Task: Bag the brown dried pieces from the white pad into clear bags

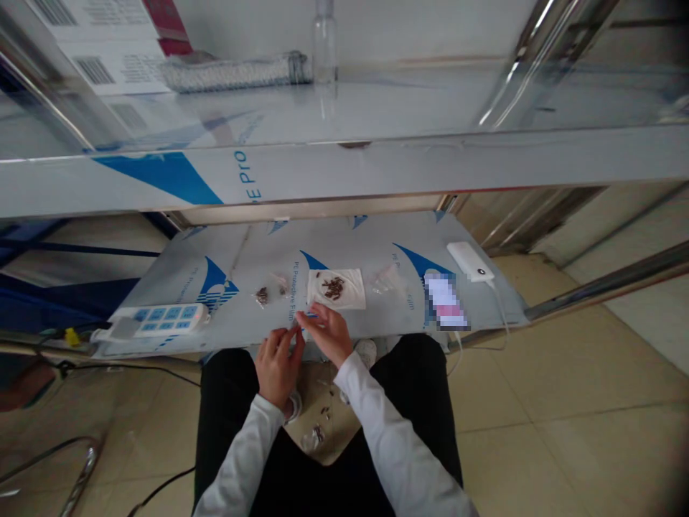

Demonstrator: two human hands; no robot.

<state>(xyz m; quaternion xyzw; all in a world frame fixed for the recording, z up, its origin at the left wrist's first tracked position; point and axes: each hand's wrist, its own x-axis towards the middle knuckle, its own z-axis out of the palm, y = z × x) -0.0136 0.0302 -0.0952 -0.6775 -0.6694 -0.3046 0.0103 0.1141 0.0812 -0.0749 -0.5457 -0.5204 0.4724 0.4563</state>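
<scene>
My left hand (280,362) and my right hand (328,334) meet at the fingertips over the front edge of the lower shelf. The fingers of both are pinched together; whatever lies between them is too small to make out. Just beyond my right hand, a white paper sheet (354,291) lies flat with a heap of small brown pieces (333,288) on it. To the left sits a small clear bag (261,296) of dark bits, near another crumpled clear bag (278,282). A further clear plastic bag (386,278) lies right of the paper.
A white power strip (171,319) lies at the shelf's left end. On the right are a phone (446,300) and a white power bank (470,261) with a cable. The upper shelf (323,169) overhangs the back. Small bits and a clear bag (313,436) lie on the floor.
</scene>
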